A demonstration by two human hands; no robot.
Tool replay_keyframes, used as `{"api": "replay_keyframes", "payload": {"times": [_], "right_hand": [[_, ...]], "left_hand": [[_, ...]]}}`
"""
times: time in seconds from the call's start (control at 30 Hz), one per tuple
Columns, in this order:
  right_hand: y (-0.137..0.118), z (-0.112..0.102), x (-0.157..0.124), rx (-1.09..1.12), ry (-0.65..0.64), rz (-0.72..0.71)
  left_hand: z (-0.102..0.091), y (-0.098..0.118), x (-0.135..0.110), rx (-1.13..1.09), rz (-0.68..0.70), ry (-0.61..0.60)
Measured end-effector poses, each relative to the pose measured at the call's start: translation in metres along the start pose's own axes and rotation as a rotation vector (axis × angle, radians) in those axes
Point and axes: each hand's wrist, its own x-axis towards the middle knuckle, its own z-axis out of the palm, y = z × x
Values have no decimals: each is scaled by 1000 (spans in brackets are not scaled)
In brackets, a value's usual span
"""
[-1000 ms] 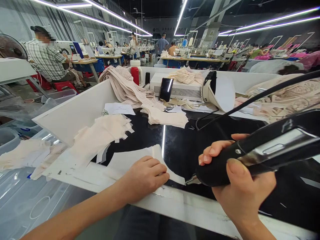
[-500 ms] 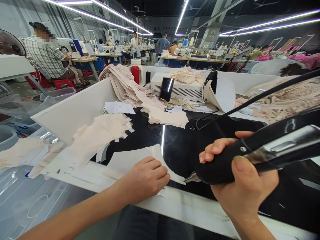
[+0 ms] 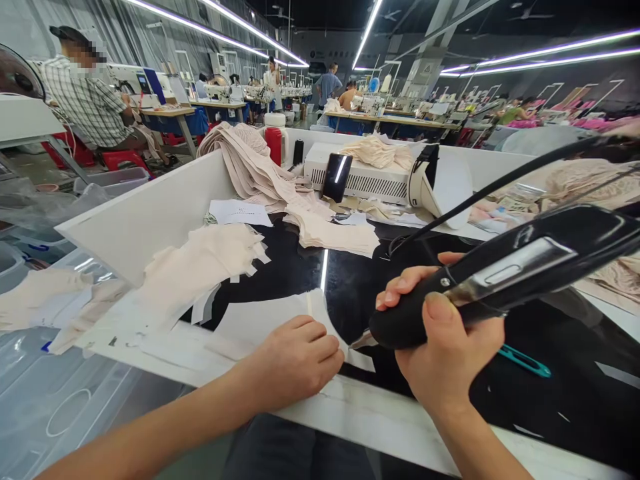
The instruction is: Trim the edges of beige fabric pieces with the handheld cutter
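My left hand [image 3: 306, 353] is closed, its curled fingers pressed down on the near right part of a pale fabric piece [image 3: 270, 320] that lies flat on the black tabletop. In my right hand [image 3: 445, 353] is a pair of black corded electric scissors [image 3: 425, 313], gripped round the body with the thumb on top. The pointed metal tip [image 3: 363, 339] touches the fabric's right edge, close to my left fingertips. A narrow fabric strip [image 3: 361, 361] lies just below the tip. Whether it is fully cut off, I cannot tell.
Layered beige pieces [image 3: 205, 260] lie at left, another stack [image 3: 335, 230] farther back. A phone [image 3: 337, 177] leans against a white vented box [image 3: 370, 173]. Under my right wrist's far side lies a teal tool [image 3: 525, 361]. The black cord [image 3: 500, 187] arcs across the right; a white panel [image 3: 145, 217] borders the left.
My right hand has moved left with the electric scissors, their tip now farther along the fabric edge. A strip shows below the tip. The teal tool has come into view. My left hand stays nearly still.
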Motion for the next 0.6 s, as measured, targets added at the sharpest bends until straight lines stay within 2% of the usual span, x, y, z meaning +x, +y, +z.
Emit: {"api": "replay_keyframes", "payload": {"times": [0.2, 0.43, 0.6], "right_hand": [[0, -1, 0, -34, -35, 9], [3, 5, 6, -52, 40, -10], [5, 8, 4, -36, 37, -15]], "left_hand": [[1, -3, 0, 4, 4, -11], [1, -19, -10, -1, 7, -30], [-1, -18, -12, -6, 10, -45]]}}
